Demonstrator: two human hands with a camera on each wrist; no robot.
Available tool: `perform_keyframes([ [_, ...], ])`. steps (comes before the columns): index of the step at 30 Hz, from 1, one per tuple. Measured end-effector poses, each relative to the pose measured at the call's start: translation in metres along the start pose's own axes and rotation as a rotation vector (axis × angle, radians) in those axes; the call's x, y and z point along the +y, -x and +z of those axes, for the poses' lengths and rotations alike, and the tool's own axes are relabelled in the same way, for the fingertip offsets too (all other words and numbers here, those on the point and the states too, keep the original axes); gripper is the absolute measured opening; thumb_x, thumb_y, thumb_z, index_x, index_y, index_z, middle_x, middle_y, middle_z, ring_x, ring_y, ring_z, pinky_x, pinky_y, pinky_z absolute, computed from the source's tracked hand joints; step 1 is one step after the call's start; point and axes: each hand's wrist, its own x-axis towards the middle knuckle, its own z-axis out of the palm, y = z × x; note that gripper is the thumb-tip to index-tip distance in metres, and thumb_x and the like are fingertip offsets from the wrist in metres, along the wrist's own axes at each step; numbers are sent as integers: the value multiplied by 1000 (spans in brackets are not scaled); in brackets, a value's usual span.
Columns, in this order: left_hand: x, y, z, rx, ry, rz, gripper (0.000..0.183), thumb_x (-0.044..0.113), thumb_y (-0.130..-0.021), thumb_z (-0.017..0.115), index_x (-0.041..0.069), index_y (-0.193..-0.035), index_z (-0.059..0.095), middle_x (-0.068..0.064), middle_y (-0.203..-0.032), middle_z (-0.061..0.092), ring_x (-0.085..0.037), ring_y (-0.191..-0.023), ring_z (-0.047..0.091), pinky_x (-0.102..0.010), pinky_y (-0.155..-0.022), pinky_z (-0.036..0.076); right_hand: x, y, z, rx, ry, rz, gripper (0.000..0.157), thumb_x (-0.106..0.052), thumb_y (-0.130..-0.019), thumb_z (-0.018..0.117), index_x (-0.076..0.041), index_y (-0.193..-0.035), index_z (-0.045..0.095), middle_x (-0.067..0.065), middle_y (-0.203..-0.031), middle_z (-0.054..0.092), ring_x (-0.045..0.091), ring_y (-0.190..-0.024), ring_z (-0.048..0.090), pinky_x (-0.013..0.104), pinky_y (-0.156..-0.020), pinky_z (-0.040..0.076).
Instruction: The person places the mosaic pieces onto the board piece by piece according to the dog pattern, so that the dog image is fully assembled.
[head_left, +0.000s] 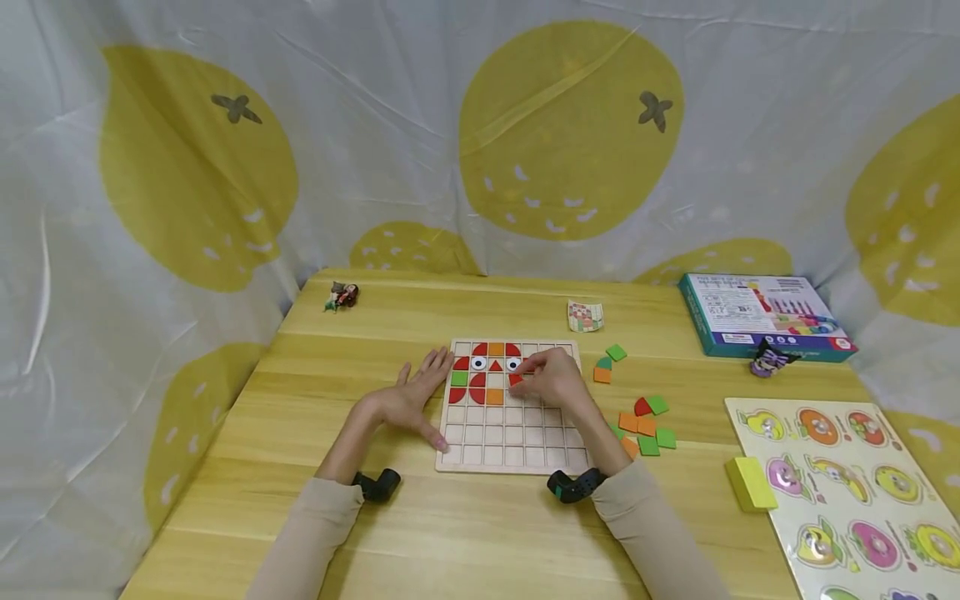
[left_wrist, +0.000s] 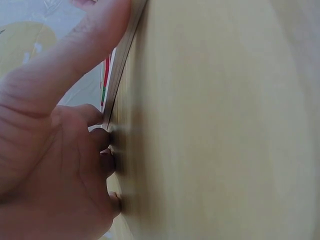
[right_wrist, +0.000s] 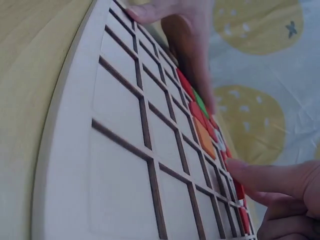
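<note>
A wooden grid board lies on the table with tiles in its upper left squares. They are red curved pieces, orange squares, a green square and round eye pieces. My left hand is spread along the board's left side, thumb at the lower left corner and fingers near the upper left edge. With thumb and fingers, my right hand pinches a red curved tile low over the grid, below the right eye piece. In the right wrist view the thumb partly hides this tile.
Loose green, orange and red tiles lie right of the board. A small picture card is behind it. Further right are a box, a dark figurine, a yellow block and a fruit puzzle board. Another figurine stands back left.
</note>
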Motion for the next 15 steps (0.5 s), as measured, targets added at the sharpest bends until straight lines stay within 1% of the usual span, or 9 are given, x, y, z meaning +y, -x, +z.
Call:
perform_keyframes([
  [3,1,1,0,4,-6,3,141,50,-61,86,7,-154,-11,-14,-161,-22,-36,-149,-19,-67,-114,-10,-4,-1,8,46,63,-15,23,-21,-65,89,-11,-80,75,1,-60,53,16,-58,43,26,-50,33],
  [5,1,1,0,6,-3,6,141,50,-61,87,7,-154,-11,-14,-161,-22,-35,-149,-19,-67,-115,-10,-4,-2,9,71,114,-20,23,-26,-65,90,-13,-77,74,2,-66,58,17,-63,48,26,-52,36],
  [7,2,2,-1,1,0,6,141,50,-61,87,8,-154,-10,-13,-161,-22,-34,-149,-19,-67,-115,-11,-3,-2,8,76,137,-20,24,-28,-64,90,-15,-76,74,3,-70,61,18,-65,50,27,-52,37],
  [9,3,2,-1,-6,4,4,142,50,-61,87,8,-154,-11,-12,-161,-22,-33,-149,-20,-66,-115,-11,-2,-1,6,67,125,-22,23,-28,-64,90,-15,-77,75,3,-71,62,18,-64,49,26,-53,37],
  [11,3,2,0,-11,4,-1,142,50,-61,87,9,-154,-11,-11,-161,-23,-32,-149,-21,-66,-115,-11,0,-2,5,51,94,-23,21,-24,-66,89,-14,-79,77,4,-68,60,17,-61,45,26,-52,34],
  [15,1,0,1,1,7,8,142,50,-61,87,8,-154,-11,-14,-160,-23,-35,-149,-20,-67,-114,-11,3,-4,5,31,46,-43,18,-18,-69,87,-12,-83,78,2,-61,55,14,-55,38,25,-51,29],
])
